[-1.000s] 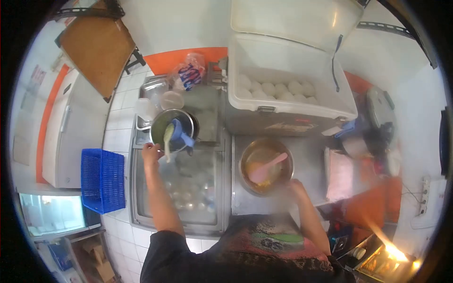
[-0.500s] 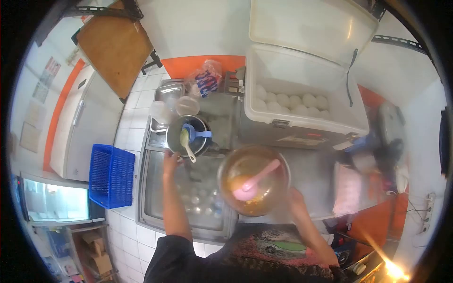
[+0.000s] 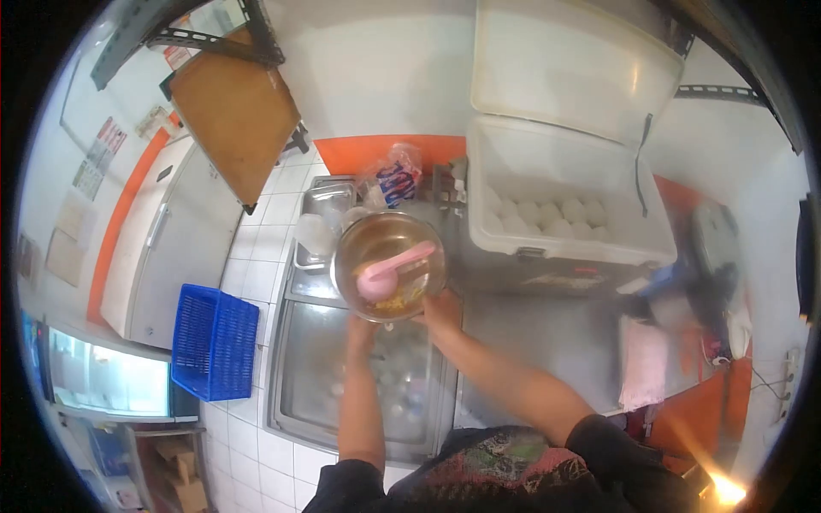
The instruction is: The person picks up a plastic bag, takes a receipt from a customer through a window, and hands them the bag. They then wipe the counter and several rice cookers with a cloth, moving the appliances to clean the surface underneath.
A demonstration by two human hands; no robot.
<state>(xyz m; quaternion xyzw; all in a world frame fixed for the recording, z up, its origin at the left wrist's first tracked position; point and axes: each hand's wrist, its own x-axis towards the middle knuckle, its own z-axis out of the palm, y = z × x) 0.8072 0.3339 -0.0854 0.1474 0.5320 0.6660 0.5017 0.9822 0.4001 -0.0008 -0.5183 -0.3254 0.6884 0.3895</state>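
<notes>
My right hand (image 3: pixel 440 311) is closed on the near right rim of a steel bowl (image 3: pixel 402 232). A pink ladle (image 3: pixel 389 272) lies in the bowl with some yellow food (image 3: pixel 398 301). Just below the bowl's near side is my left hand (image 3: pixel 361 332); its fingers are hidden under the bowl, so what they touch does not show. The pot with a blue ladle and a pale spoon, seen earlier in this spot, is now covered by the bowl.
A white cooler box (image 3: pixel 569 218) with white dough balls (image 3: pixel 552 215) stands open at the back right. Clear plastic containers (image 3: pixel 316 233) sit left of the bowl. A glass-topped counter section (image 3: pixel 321 359) is nearer me. A blue basket (image 3: pixel 214 342) stands at left.
My right hand has carried the steel bowl left and away from me, over the pot. My left hand, earlier at the pot's near edge, is now partly behind the bowl. The view has shifted slightly.
</notes>
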